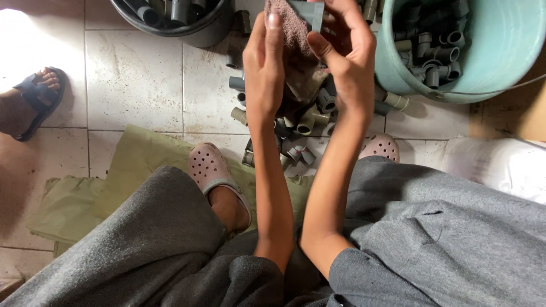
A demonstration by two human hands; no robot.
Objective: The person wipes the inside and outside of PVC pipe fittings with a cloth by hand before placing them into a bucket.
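Note:
My left hand holds a brownish rag that hangs down between both hands. My right hand grips a grey plastic pipe fitting at the top edge of the view, pressed against the rag. Both hands are raised above a heap of grey pipe fittings on the tiled floor between my feet.
A teal bucket at the upper right holds several fittings. A dark tub with fittings stands at the upper left. My pink clogs rest on a green sack. Another person's sandalled foot is at the left. A white bag lies right.

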